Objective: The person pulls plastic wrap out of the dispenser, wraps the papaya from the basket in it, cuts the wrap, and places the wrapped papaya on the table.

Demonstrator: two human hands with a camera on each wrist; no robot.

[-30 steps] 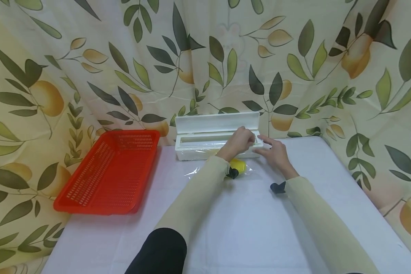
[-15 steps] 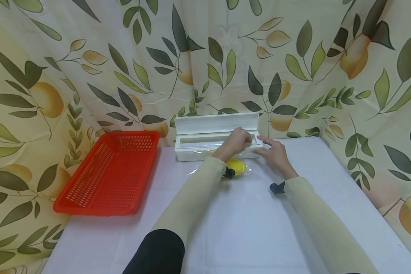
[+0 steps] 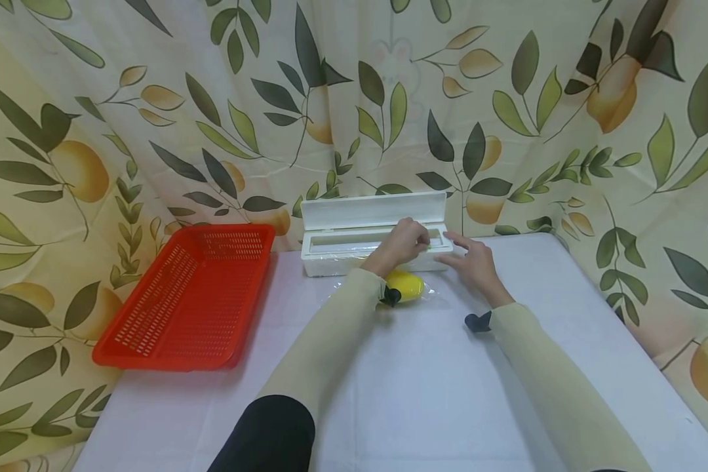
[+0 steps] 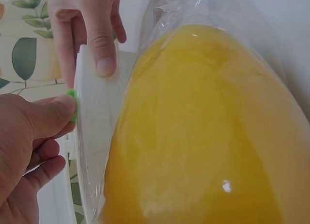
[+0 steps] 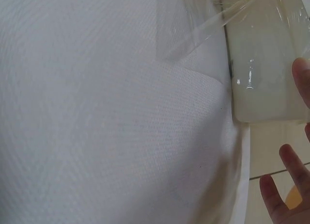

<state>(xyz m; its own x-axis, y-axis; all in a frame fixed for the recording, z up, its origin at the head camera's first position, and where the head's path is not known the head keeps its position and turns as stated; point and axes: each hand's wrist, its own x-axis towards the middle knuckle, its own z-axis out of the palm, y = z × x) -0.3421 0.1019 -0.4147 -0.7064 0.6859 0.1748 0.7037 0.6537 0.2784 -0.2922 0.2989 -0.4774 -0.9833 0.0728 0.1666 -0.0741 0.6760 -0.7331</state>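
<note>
A white cling film dispenser (image 3: 324,267) lies lengthwise at the table's back, its lid (image 3: 372,208) raised. My left hand (image 3: 398,246) is over its right part and pinches a small green slide cutter (image 4: 72,106) between thumb and finger at the box edge. At the right end, my right hand (image 3: 476,267) holds the dispenser, thumb against the front face and other fingers around the end. Clear film (image 5: 193,32) hangs down the front, around a smooth yellow rounded thing (image 3: 409,286) whose kind I cannot tell. My left wrist partly hides this thing in the head view.
A red perforated plastic basket (image 3: 200,308) stands on the left of the white-covered table (image 3: 425,393). Directly behind the dispenser hangs a curtain (image 3: 354,118) printed with leaves and fruit.
My left hand has slid a little to the left along the dispenser with the green cutter, uncovering more of its right end and of the yellow thing. My right hand stays in place.
</note>
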